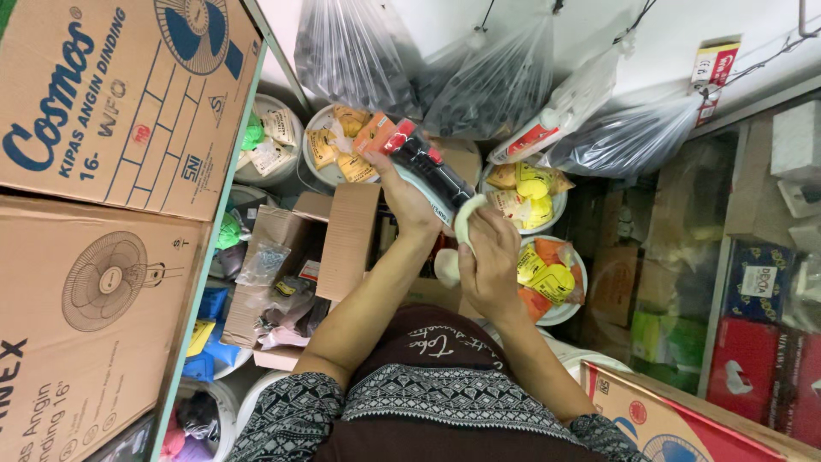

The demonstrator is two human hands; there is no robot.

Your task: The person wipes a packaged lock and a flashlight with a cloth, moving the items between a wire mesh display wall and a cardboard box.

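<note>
My left hand point(409, 204) grips a packaged item point(421, 158) with a black body and red and orange parts, held up in the middle of the view. My right hand point(489, 261) is closed on a roll of pale tape point(466, 218), pressed against the lower end of that package. Both forearms reach forward from my patterned sleeves at the bottom.
Large cardboard fan boxes point(111, 103) stack on the left. White buckets point(547, 274) hold yellow and orange packets. Clear plastic bags point(487, 77) hang above. An open carton point(291, 274) of small parts sits left of my arms. Shelves of boxes point(761, 282) stand right.
</note>
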